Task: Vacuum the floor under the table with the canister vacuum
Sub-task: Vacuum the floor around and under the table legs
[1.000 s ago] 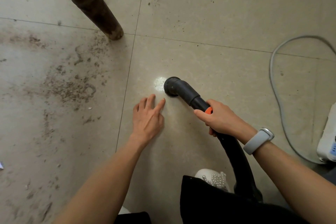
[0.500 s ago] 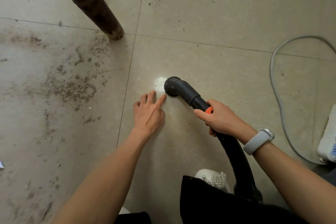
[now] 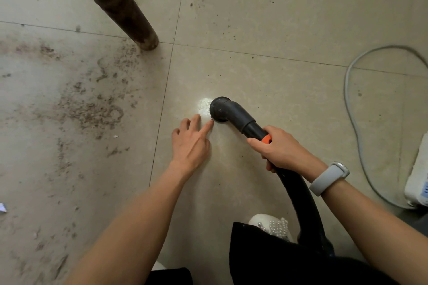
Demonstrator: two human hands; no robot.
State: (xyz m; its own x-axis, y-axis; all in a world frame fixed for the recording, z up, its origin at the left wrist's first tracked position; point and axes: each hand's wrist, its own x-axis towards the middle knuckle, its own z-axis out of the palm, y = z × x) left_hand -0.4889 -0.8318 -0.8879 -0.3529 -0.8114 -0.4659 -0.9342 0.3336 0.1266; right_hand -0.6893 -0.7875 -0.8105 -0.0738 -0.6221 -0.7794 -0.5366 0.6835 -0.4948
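Observation:
The black vacuum hose ends in an elbow nozzle (image 3: 228, 112) whose mouth faces down on the beige tile floor (image 3: 266, 18). My right hand (image 3: 281, 149) grips the hose just behind an orange button (image 3: 267, 139). My left hand (image 3: 191, 142) lies flat on the tile to the left of the nozzle, fingers straight, its index fingertip touching the nozzle's rim. A bright spot of light (image 3: 205, 106) sits on the floor beside the nozzle. The hose (image 3: 303, 199) curves back toward my body.
A dark table leg (image 3: 125, 7) stands at the upper left. Dirt patches (image 3: 88, 111) cover the left tile. A grey cable (image 3: 356, 127) loops on the right toward a white device (image 3: 418, 180) at the right edge. My white shoe (image 3: 271, 224) shows near the bottom.
My left hand has slid forward and right across the tile until its index finger touches the nozzle rim. The nozzle and right hand have stayed in place.

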